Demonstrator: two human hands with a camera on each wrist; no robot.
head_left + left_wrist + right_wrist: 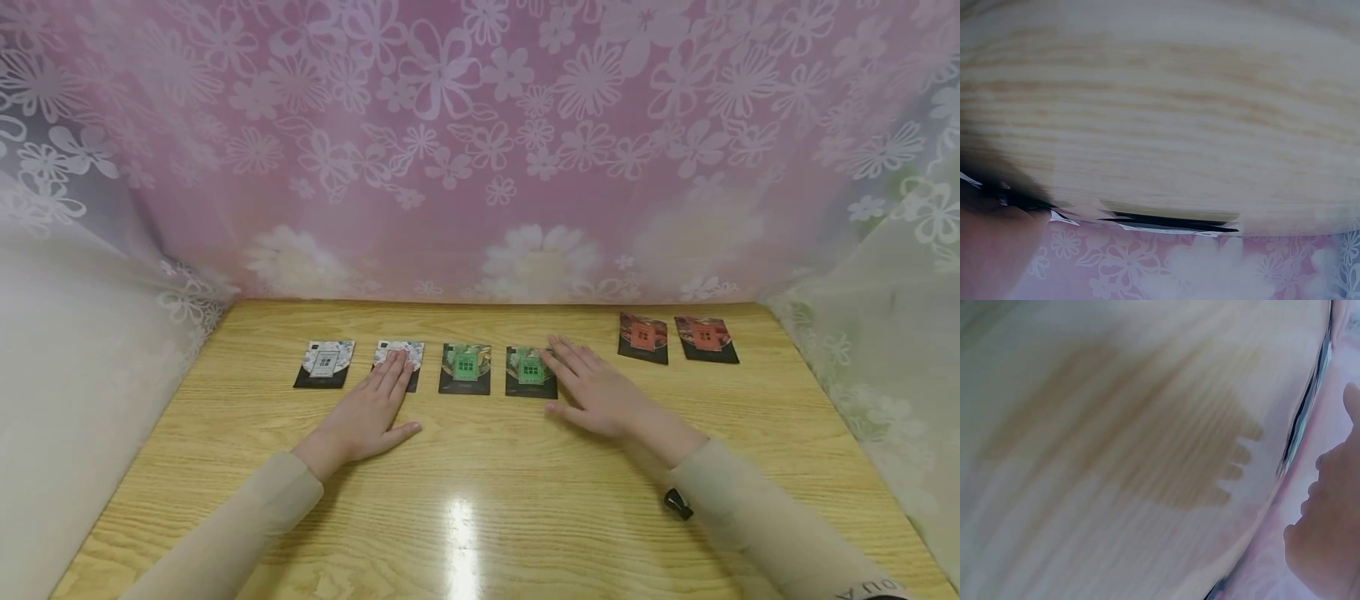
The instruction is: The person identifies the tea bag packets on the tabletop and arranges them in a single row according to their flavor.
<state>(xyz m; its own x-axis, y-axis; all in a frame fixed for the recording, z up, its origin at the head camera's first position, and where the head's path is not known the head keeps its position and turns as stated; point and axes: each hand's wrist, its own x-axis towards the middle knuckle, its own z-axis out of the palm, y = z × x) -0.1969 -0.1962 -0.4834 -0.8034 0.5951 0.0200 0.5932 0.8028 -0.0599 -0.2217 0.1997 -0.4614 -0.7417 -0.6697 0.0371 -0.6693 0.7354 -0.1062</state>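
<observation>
Head view: six packets on a wood-grain surface (pixel 525 492). From the left: outer white packet (pixel 325 364), inner white packet (pixel 416 358), left green packet (pixel 465 369), right green packet (pixel 529 372), all in a near-even row. Two red packets, one left (pixel 642 337) and one right (pixel 707 339), sit farther back, slightly askew. Like colours lie side by side; looks deliberate, sorted by colour.

Left hand (pixel 367 417) lies over the inner white packet, fingers straight and together, thumb out; grip pinches nothing. Probably flat to steady or align it. Right hand (pixel 600 396): fingers spread, tips over the right green packet's right edge, thumb out; no pinch. Likely squaring that edge.

Packets are the only containers noted; all lie flat, contents hidden.

Left wrist view: part of the hand at lower left, a dark packet edge-on near the cloth (pixel 1210 269). Grip cannot be told from here.

Right wrist view: fingers at right margin, thin dark packet edges beyond the surface; which packets, cannot tell.
</observation>
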